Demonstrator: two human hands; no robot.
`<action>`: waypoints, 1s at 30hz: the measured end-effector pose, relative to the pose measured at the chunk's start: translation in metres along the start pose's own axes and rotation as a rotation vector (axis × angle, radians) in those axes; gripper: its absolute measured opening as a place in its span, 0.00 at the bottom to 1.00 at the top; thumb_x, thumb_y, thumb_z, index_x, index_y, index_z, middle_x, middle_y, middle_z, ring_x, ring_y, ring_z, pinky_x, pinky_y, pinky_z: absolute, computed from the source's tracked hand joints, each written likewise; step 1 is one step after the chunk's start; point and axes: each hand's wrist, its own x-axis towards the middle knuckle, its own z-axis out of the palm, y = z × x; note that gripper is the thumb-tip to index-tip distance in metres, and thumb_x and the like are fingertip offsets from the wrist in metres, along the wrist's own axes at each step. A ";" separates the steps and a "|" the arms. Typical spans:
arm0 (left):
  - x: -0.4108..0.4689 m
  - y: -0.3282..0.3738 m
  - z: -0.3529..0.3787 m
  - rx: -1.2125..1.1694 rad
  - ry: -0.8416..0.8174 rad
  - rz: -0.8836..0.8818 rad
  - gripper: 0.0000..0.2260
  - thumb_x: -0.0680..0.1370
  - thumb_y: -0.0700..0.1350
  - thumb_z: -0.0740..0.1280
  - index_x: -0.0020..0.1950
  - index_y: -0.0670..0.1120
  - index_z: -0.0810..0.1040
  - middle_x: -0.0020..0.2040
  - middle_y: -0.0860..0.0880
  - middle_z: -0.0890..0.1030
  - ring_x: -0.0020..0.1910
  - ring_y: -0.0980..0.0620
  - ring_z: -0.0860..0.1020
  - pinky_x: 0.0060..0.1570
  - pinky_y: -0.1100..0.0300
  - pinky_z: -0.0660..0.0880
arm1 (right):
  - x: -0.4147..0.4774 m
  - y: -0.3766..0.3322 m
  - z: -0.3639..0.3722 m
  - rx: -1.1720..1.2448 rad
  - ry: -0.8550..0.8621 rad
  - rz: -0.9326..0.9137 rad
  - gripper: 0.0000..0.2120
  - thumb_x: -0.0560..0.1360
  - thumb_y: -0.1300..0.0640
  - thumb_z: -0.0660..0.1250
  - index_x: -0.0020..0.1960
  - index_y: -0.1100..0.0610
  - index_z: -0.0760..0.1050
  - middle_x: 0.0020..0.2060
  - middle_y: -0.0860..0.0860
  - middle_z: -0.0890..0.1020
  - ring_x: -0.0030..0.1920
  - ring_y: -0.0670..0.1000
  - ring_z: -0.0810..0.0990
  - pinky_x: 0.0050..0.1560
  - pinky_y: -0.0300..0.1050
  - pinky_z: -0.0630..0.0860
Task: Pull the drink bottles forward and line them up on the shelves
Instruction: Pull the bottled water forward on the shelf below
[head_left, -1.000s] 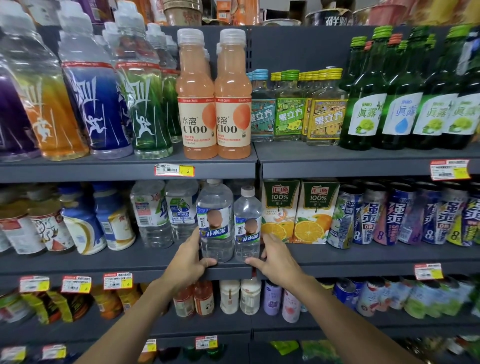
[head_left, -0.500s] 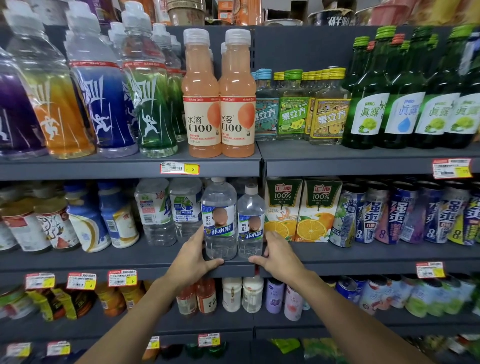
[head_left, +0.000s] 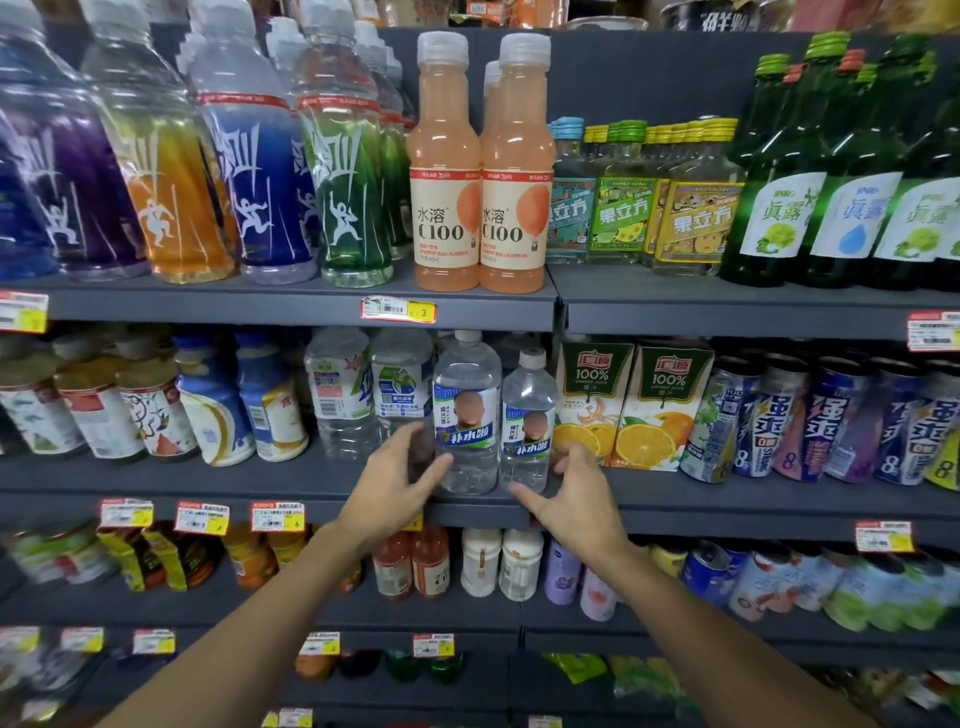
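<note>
Two clear water bottles with blue-green labels stand side by side at the front edge of the middle shelf (head_left: 260, 480): a taller bottle (head_left: 466, 415) and a shorter bottle (head_left: 525, 423) to its right. My left hand (head_left: 397, 486) hovers just left of the taller bottle, fingers spread, its thumb near the bottle's base. To the right of the shorter bottle is my right hand (head_left: 576, 496), also spread, fingertips close to the base. Neither hand grips a bottle.
Two more clear bottles (head_left: 343, 395) stand further back to the left. Orange juice cartons (head_left: 654, 405) and cans (head_left: 779, 421) fill the shelf to the right. The shelf above holds peach C100 bottles (head_left: 480, 166), coloured sports drinks and green glass bottles. Small bottles (head_left: 501, 569) sit below.
Both hands have come off the shelf edge and the bottle bases and spread apart, fingers opening. The two water bottles stay at the shelf's front edge.
</note>
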 end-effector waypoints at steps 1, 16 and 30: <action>-0.003 -0.003 -0.004 -0.013 0.068 0.006 0.21 0.78 0.61 0.66 0.66 0.52 0.72 0.52 0.61 0.80 0.51 0.63 0.78 0.51 0.66 0.75 | -0.006 -0.005 0.002 0.073 0.079 0.045 0.31 0.66 0.31 0.73 0.57 0.48 0.66 0.48 0.44 0.74 0.48 0.46 0.75 0.47 0.44 0.74; 0.005 -0.061 -0.052 0.206 0.486 -0.391 0.33 0.72 0.63 0.72 0.68 0.44 0.68 0.63 0.45 0.76 0.59 0.44 0.77 0.51 0.48 0.76 | -0.043 -0.143 0.129 0.132 0.237 -0.045 0.21 0.77 0.46 0.68 0.64 0.58 0.77 0.47 0.45 0.82 0.47 0.49 0.82 0.49 0.47 0.79; 0.027 -0.063 -0.047 0.224 0.352 -0.401 0.42 0.72 0.64 0.71 0.76 0.40 0.62 0.68 0.42 0.74 0.63 0.42 0.77 0.54 0.47 0.77 | 0.005 -0.192 0.158 -0.126 0.197 0.384 0.43 0.78 0.43 0.66 0.79 0.66 0.49 0.51 0.58 0.84 0.52 0.59 0.83 0.49 0.51 0.78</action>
